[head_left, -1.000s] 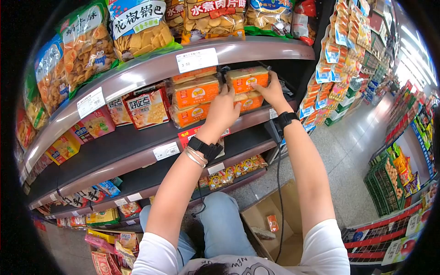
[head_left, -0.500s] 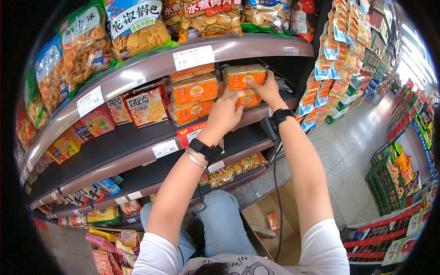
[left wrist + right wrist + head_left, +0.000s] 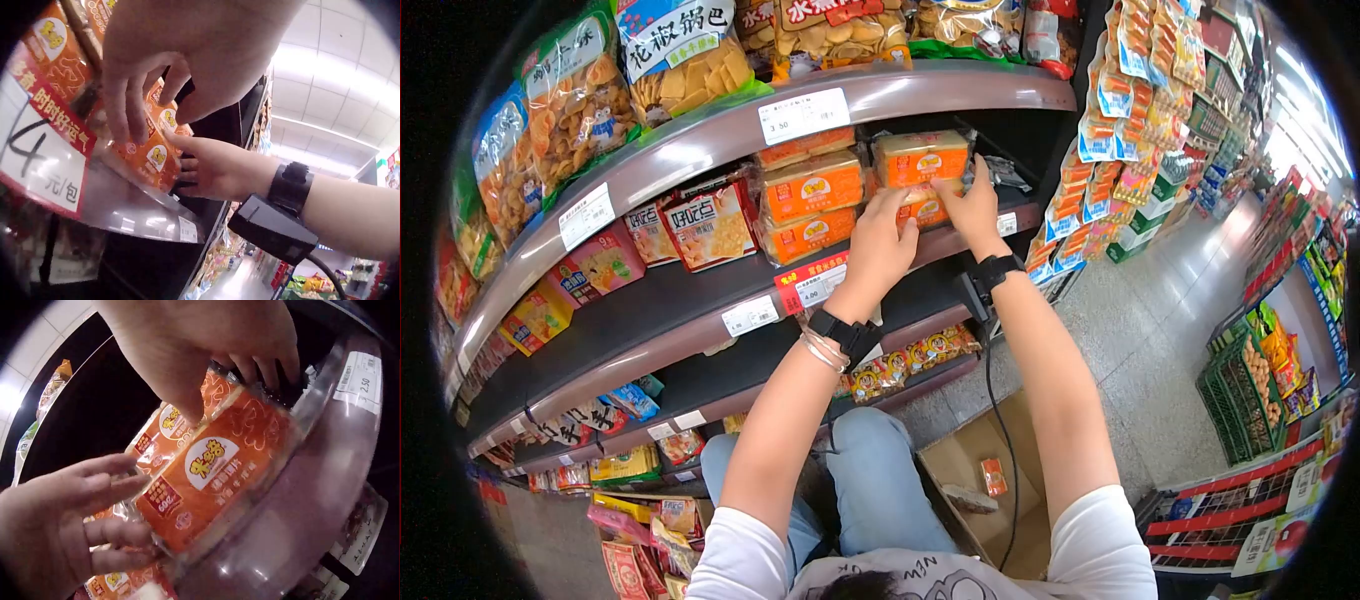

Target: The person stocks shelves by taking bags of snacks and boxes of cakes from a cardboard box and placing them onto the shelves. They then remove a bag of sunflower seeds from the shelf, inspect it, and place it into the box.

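Observation:
Two orange-and-cream packs are stacked at the shelf's right end: an upper pack (image 3: 922, 163) and a lower pack (image 3: 924, 211) (image 3: 219, 469). My left hand (image 3: 882, 245) (image 3: 194, 50) has its relaxed fingers at the left edge and front of this stack. At the right side is my right hand (image 3: 973, 212) (image 3: 212, 337), fingers extended beside the packs and thumb against the front near the seam between them. Neither hand is wrapped round a pack. Another stack of orange packs (image 3: 812, 186) stands just left.
Overhead runs a shelf edge (image 3: 930, 92) below bagged snacks. Red-and-white boxes (image 3: 710, 228) stand farther left. Hanging packets (image 3: 1115, 110) line the right side. An open cardboard box (image 3: 945, 462) holds small items on the floor. A cable (image 3: 1000, 420) trails from the right wrist.
Both hands have shifted slightly left in the head view, along with the shelf. The right thumb has slid down from the upper pack's face, and the right fingers are straighter beside it.

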`<state>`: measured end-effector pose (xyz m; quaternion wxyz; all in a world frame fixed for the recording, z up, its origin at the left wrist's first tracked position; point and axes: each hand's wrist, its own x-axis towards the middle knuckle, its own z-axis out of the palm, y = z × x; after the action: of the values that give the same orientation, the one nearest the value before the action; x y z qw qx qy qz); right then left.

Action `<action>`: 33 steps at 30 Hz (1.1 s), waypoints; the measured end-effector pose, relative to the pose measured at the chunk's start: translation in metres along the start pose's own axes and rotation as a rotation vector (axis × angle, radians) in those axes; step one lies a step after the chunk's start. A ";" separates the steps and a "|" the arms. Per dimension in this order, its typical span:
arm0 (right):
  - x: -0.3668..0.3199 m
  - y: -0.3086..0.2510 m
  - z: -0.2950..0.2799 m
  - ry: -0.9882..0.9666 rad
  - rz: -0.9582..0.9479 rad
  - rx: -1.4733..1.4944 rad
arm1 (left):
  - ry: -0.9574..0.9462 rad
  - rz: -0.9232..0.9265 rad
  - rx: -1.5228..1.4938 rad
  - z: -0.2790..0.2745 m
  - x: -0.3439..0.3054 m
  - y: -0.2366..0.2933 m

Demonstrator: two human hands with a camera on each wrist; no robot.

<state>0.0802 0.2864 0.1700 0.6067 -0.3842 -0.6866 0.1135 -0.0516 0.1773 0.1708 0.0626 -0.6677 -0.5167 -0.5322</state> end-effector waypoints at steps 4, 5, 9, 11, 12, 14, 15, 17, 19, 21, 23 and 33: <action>-0.039 0.008 -0.005 0.118 -0.026 0.024 | 0.038 -0.224 -0.211 0.008 -0.025 0.029; -0.053 0.013 -0.007 0.144 -0.012 0.046 | 0.024 -0.259 -0.267 0.015 -0.036 0.033; -0.128 0.000 -0.040 0.047 0.253 0.196 | -0.203 -0.538 -0.407 0.037 -0.094 0.058; -0.175 0.022 -0.047 0.041 0.302 0.294 | -0.007 -0.363 -0.464 0.069 -0.141 0.062; -0.197 0.019 -0.057 0.052 0.405 0.326 | -0.068 -0.430 -0.465 0.079 -0.167 0.066; -0.241 0.029 -0.077 0.058 0.477 0.298 | -0.221 -0.550 -0.463 0.087 -0.206 0.076; -0.268 0.038 -0.087 0.048 0.590 0.316 | -0.316 -0.602 -0.459 0.090 -0.222 0.081; -0.317 0.054 -0.105 0.112 0.738 0.255 | -0.459 -0.684 -0.464 0.104 -0.263 0.084; -0.374 0.091 -0.126 0.036 0.850 0.239 | -0.641 -0.649 -0.403 0.124 -0.305 0.079; -0.413 0.105 -0.149 -0.028 1.055 0.267 | -0.891 -0.605 -0.346 0.132 -0.331 0.075; -0.453 0.117 -0.166 -0.076 1.228 0.249 | -1.108 -0.736 -0.385 0.140 -0.356 0.068; -0.551 0.166 -0.204 -0.056 1.896 0.319 | -1.185 -1.439 -0.672 0.167 -0.373 0.052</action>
<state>0.3150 -0.0307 -0.2958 0.2912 -0.6896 -0.0811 0.6580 0.1337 0.0270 -0.1651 -0.7368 -0.3361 -0.5691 -0.1423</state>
